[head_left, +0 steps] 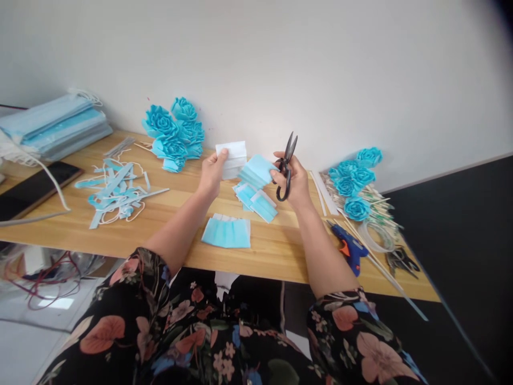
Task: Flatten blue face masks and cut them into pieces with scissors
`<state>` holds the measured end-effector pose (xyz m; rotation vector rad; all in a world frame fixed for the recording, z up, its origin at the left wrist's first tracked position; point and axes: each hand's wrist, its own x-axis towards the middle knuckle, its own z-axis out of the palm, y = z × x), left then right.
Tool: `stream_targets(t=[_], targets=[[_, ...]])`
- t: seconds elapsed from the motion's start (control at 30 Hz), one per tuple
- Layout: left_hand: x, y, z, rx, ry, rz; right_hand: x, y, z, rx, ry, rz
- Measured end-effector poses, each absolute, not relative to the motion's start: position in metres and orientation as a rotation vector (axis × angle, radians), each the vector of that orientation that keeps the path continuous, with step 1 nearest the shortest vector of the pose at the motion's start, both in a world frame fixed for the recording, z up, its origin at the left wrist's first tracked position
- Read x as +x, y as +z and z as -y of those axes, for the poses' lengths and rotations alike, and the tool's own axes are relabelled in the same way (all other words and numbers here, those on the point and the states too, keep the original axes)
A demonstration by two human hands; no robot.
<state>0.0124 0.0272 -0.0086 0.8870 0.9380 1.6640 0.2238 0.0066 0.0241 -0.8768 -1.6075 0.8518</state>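
Observation:
My left hand (212, 169) pinches a white piece of pleated face mask fabric (236, 155) between thumb and fingers. In my right hand (297, 179) are black-handled scissors (285, 166), their blades pointing up and slightly parted. The same hand also grips a light blue piece of mask fabric (258, 167) between thumb and finger. Below the hands lie several cut blue and white mask pieces (262, 206) in a loose overlapping pile. Closer to my body, a fanned stack of blue pieces (226, 232) rests on the wooden table (276, 254).
Blue fabric roses (174, 133) stand at the back left, more blue roses (355, 179) at the right. Trimmed strips and ear loops (116, 190) lie left, near a phone (36, 187) and stacked masks (56, 125). A glue gun (348, 246), tape roll (377, 237) and pliers (402, 261) lie right.

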Motion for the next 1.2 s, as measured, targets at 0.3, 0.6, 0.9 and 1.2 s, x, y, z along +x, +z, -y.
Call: stream_targets(t=[0.3, 0.6, 0.9, 1.2], targets=[[0.025, -0.003, -0.011, 1.072, 1.426, -0.920, 0.212, 0.038, 0.014, -0.905, 0.757, 1.788], [0.037, -0.002, 0.002, 1.094, 1.197, -0.840, 0.215, 0.019, -0.002, -1.074, 0.334, 1.867], [0.039, -0.001, 0.004, 1.076, 1.132, -0.826, 0.211, 0.014, -0.003, -1.119, 0.438, 1.703], [0.040, -0.006, 0.003, 1.061, 1.112, -0.875, 0.218, 0.026, -0.001, -1.044, 0.483, 1.716]])
